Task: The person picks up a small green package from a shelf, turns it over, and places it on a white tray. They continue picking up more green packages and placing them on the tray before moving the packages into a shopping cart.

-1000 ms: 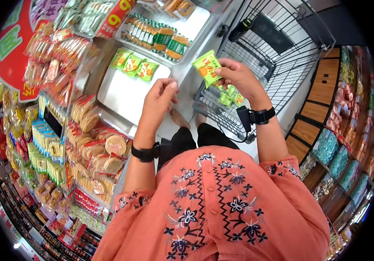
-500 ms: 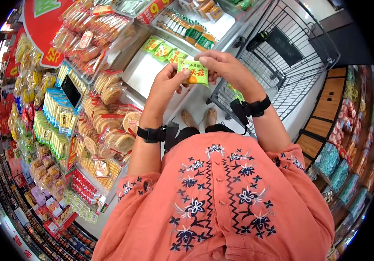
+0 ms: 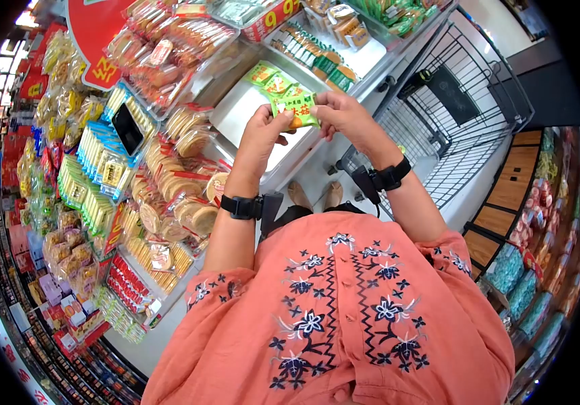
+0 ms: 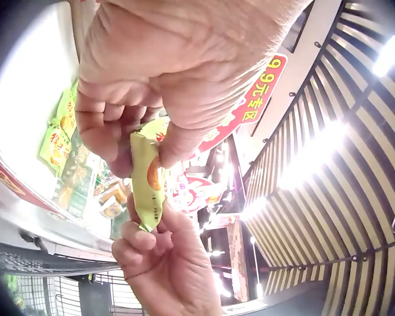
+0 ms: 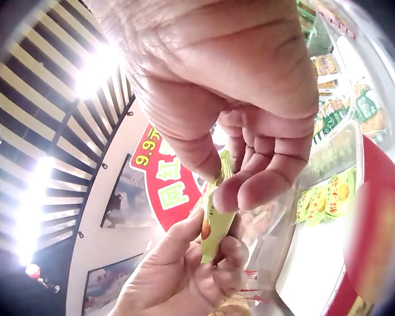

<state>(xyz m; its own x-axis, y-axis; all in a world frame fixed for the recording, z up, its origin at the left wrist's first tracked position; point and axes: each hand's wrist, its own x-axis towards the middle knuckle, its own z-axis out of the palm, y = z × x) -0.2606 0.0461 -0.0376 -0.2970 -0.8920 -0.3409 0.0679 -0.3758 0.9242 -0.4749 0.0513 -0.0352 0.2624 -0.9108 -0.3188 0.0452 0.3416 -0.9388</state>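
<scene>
Both hands hold one small green packet (image 3: 294, 111) with red characters over the edge of a white tray. The left hand (image 3: 259, 138) pinches its left end between thumb and fingers, and the right hand (image 3: 345, 118) pinches the right end. In the left wrist view the packet (image 4: 147, 178) is seen edge-on between the left hand (image 4: 164, 72) above and the right hand (image 4: 168, 263) below. The right wrist view shows the packet (image 5: 216, 220) looking sealed, with the right hand (image 5: 237, 99) at its upper end. Similar green packets (image 3: 278, 83) lie in the tray just beyond.
The white tray (image 3: 236, 108) stands ahead, beside a tray of green-labelled packs (image 3: 327, 66). A shopping cart (image 3: 432, 128) is at the right. Bagged round crackers (image 3: 182, 209) and a phone-like black device (image 3: 127, 129) are at the left. Wooden-fronted shelving (image 3: 506, 196) stands far right.
The right hand has brought the packet leftward from above the cart, and the left hand has come up and taken its other end. The head view has shifted, moving the shelves rightward.
</scene>
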